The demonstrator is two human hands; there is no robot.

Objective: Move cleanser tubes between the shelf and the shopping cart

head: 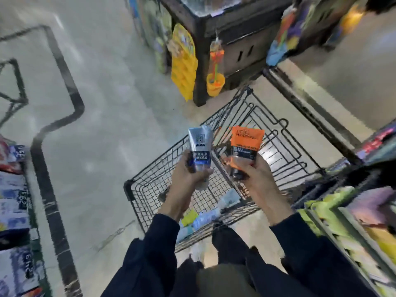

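Observation:
My left hand (188,174) grips a silver and blue cleanser tube (200,146) marked MEN, held upright above the black wire shopping cart (267,133). My right hand (256,174) grips an orange and black cleanser tube (246,144), also upright, beside the first. Both tubes hover over the cart's basket. Several pale blue, white and yellow items (205,217) lie at the bottom of the cart, blurred.
A shelf (351,230) with green and yellow goods runs along the right. Another shelf (15,211) with price tags stands at the left. Ahead, a dark display stand (233,39) carries hanging yellow packs (184,63). Grey floor (107,103) stretches to the left of the cart.

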